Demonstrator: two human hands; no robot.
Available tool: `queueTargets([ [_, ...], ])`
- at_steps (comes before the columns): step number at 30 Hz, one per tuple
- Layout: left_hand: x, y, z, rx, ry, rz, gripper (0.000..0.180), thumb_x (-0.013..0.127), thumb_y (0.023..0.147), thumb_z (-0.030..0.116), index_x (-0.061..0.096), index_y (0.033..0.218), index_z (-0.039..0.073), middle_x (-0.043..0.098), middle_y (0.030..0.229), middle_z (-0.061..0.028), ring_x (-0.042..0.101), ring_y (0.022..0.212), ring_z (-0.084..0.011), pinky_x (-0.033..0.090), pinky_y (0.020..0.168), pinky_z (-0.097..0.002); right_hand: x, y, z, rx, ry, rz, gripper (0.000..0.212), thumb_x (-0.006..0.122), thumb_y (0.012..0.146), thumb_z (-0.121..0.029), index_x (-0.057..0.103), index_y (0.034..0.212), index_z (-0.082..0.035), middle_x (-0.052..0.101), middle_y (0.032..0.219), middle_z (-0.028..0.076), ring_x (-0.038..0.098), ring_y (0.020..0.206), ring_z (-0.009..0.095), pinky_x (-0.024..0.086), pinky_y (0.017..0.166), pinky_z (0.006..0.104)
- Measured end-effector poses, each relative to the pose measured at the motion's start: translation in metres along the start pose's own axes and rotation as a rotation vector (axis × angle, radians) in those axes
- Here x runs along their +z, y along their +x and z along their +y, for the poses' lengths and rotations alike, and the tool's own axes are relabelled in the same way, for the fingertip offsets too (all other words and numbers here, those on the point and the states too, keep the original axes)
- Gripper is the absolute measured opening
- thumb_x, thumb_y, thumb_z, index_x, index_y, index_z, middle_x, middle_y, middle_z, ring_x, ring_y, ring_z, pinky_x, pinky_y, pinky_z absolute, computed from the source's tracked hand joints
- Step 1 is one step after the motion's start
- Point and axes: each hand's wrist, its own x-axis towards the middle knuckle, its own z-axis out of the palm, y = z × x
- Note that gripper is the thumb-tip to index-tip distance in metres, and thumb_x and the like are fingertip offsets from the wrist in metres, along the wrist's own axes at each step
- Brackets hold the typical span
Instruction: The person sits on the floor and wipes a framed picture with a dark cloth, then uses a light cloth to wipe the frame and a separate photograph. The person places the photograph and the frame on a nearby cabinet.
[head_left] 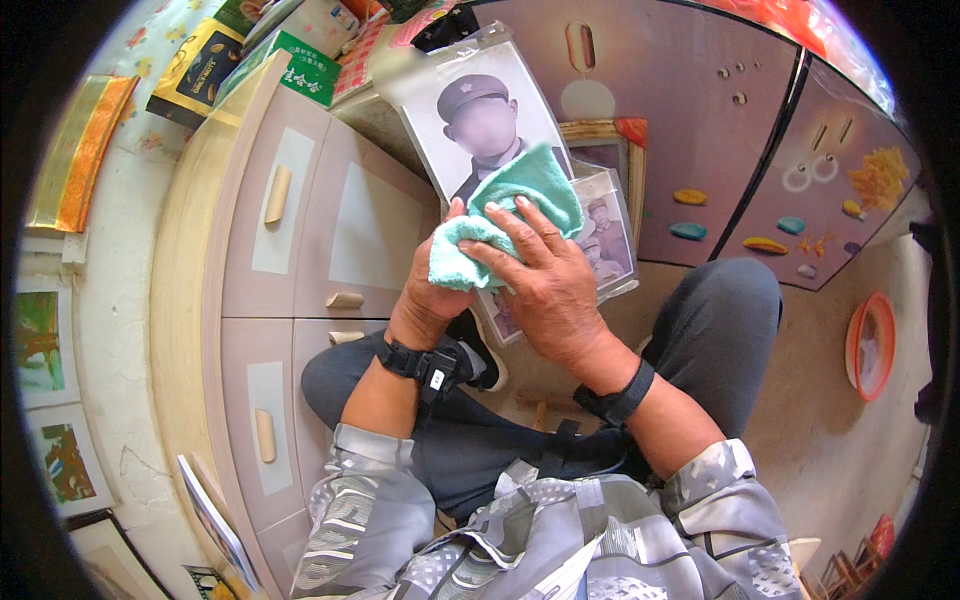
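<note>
A light teal cloth (535, 190) lies bunched over the lower part of a large black-and-white portrait photo (427, 108) of a person in a cap. My left hand (430, 285) is closed around the cloth's left end at the photo's lower left edge; most of its fingers are hidden. Pressed together on top of the cloth are the fingers of my right hand (550, 285), gripping it from the right. Smaller old photos (608, 235) in a clear sleeve stick out to the right, beneath the portrait.
Pale drawers and doors of a cabinet (265, 320) stand close on my left. Behind the photos are a wooden picture frame (634, 165) and a purple-grey cabinet (680, 110). A green box (305, 70) and a black-and-yellow box (203, 72) sit far left. An orange basin (870, 347) stands right.
</note>
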Motion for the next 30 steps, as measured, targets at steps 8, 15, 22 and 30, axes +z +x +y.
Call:
queueTargets([
  [8,0.011,0.010,0.001,-0.055,0.031,0.187,0.060,0.044,0.116,0.050,0.059,0.148,0.001,0.070,0.140,-0.0174,0.068,0.128,-0.0308,0.053,0.114,-0.0504,-0.009,-0.002,0.033,0.060,-0.075,0.045,0.071,0.084,0.078,0.006,0.074,0.138,-0.029,0.058,0.158,0.006,0.051,0.149,0.033,0.049,0.120,0.0451],
  [15,0.009,0.002,0.015,-0.046,0.034,0.202,0.066,0.048,0.114,0.051,0.050,0.155,0.000,0.062,0.150,-0.0221,0.062,0.137,-0.0383,0.048,0.118,-0.0550,-0.007,-0.024,0.103,0.348,-0.014,0.073,0.053,0.074,0.087,-0.001,0.074,0.138,-0.016,0.065,0.145,0.016,0.063,0.133,0.038,0.053,0.111,0.0467],
  [22,0.005,-0.004,0.036,0.060,0.122,0.205,0.068,0.050,0.114,0.050,0.049,0.155,-0.005,0.060,0.153,-0.0241,0.060,0.140,-0.0391,0.047,0.120,-0.0539,-0.010,-0.038,0.166,0.704,0.389,0.331,0.041,0.068,0.094,-0.007,0.076,0.134,-0.007,0.075,0.126,0.018,0.072,0.120,0.028,0.054,0.106,0.0384],
  [30,0.009,-0.004,0.037,0.041,0.096,0.177,0.063,0.050,0.115,0.044,0.048,0.156,-0.004,0.058,0.154,-0.0250,0.057,0.142,-0.0403,0.045,0.122,-0.0537,-0.050,0.002,0.125,0.338,0.155,0.551,0.040,0.075,0.102,-0.017,0.072,0.141,-0.009,0.072,0.133,0.015,0.071,0.122,0.029,0.055,0.105,0.0396],
])
